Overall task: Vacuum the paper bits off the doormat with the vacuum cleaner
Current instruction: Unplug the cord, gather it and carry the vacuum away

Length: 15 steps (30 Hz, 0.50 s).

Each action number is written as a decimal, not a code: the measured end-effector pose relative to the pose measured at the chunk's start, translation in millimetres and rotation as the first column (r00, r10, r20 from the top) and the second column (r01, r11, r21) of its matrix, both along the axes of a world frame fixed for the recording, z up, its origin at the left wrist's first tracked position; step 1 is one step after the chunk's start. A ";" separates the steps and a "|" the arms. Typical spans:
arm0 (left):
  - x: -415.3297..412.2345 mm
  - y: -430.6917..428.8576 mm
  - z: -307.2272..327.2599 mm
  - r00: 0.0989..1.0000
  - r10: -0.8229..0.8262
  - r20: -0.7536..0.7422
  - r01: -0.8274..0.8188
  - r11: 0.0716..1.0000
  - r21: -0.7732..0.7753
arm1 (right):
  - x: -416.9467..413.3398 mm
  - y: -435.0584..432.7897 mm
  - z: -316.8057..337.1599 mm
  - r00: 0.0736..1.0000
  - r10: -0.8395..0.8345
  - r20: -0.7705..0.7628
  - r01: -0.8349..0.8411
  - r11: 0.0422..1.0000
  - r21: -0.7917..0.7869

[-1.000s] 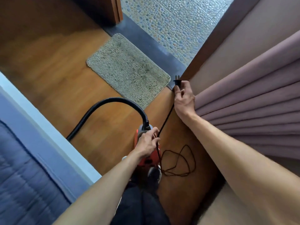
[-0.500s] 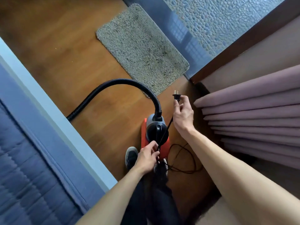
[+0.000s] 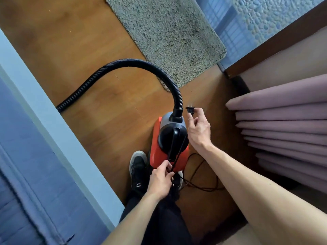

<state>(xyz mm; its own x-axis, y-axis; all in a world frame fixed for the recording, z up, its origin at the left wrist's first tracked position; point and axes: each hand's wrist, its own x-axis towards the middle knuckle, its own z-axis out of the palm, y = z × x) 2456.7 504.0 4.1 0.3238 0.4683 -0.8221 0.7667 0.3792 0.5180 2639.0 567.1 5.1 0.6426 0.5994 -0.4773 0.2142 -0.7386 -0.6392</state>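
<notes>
A red and black vacuum cleaner (image 3: pixel 157 152) stands on the wooden floor in front of my feet. Its black ribbed hose (image 3: pixel 123 63) arcs up and left, then runs under the bed edge. My right hand (image 3: pixel 199 131) pinches the black power plug (image 3: pixel 190 110) just right of the hose socket. My left hand (image 3: pixel 160 181) grips the thin black power cord (image 3: pixel 174 156) at the vacuum's rear. The cord's slack lies looped on the floor to the right. The grey-green doormat (image 3: pixel 168 34) lies beyond the vacuum; I cannot make out paper bits on it.
A blue bed (image 3: pixel 26 174) with a pale frame runs along the left. Mauve curtain folds (image 3: pixel 283 124) hang on the right. A dark threshold (image 3: pixel 226 23) and a pebble floor lie beyond the mat. My black shoe (image 3: pixel 138 167) stands left of the vacuum.
My right hand has drawn the plug back from the wall corner to beside the hose socket. My left hand has slid from the vacuum's top to the cord at its rear. The view has tilted downward.
</notes>
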 end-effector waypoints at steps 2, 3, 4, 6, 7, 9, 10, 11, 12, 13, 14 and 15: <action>-0.6 -4.1 -19.2 1.000 0.008 -0.022 -0.008 1.000 0.007 | -2.1 -2.9 -23.2 1.000 0.016 -0.010 -0.016 1.000 -0.018; -0.6 -6.6 -29.0 0.999 0.009 -0.035 -0.009 1.000 0.014 | -3.0 -4.0 -34.1 1.000 0.020 -0.011 -0.021 0.999 -0.029; -1.1 -10.1 -38.1 0.999 0.008 -0.048 -0.007 1.000 0.019 | -4.4 -5.5 -45.0 1.000 0.026 -0.011 -0.026 0.999 -0.044; -2.1 -15.7 -54.0 0.998 0.006 -0.066 -0.005 1.000 0.024 | -7.9 -7.8 -64.2 0.999 0.041 -0.011 -0.042 0.996 -0.080; -2.7 -18.1 -60.7 0.997 0.007 -0.073 -0.005 1.000 0.027 | -10.1 -9.2 -72.1 0.999 0.050 -0.012 -0.050 0.994 -0.094; -5.0 -21.5 -72.7 0.996 0.014 -0.084 -0.011 0.999 0.034 | -14.3 -11.3 -86.2 0.998 0.060 -0.014 -0.061 0.993 -0.103; -6.5 -22.5 -77.8 0.996 0.017 -0.091 -0.013 0.999 0.036 | -16.2 -12.0 -92.1 0.998 0.063 -0.008 -0.063 0.992 -0.108; -7.8 -23.1 -82.3 0.995 0.017 -0.096 -0.013 0.999 0.038 | -17.6 -12.5 -97.8 0.998 0.065 0.002 -0.064 0.991 -0.117; -9.0 -23.6 -86.3 0.995 0.017 -0.103 -0.013 0.999 0.040 | -18.4 -13.1 -102.6 0.998 0.067 0.013 -0.065 0.990 -0.129; -10.1 -23.7 -89.8 0.994 0.015 -0.111 -0.010 0.999 0.044 | -18.8 -13.3 -106.6 0.997 0.072 0.023 -0.068 0.988 -0.138; -10.8 -23.4 -93.3 0.993 0.012 -0.117 -0.007 0.999 0.050 | -19.0 -13.4 -110.0 0.996 0.082 0.034 -0.076 0.986 -0.146; -11.5 -23.0 -95.7 0.993 0.010 -0.121 -0.004 0.999 0.054 | -19.1 -13.2 -112.4 0.994 0.095 0.046 -0.087 0.985 -0.150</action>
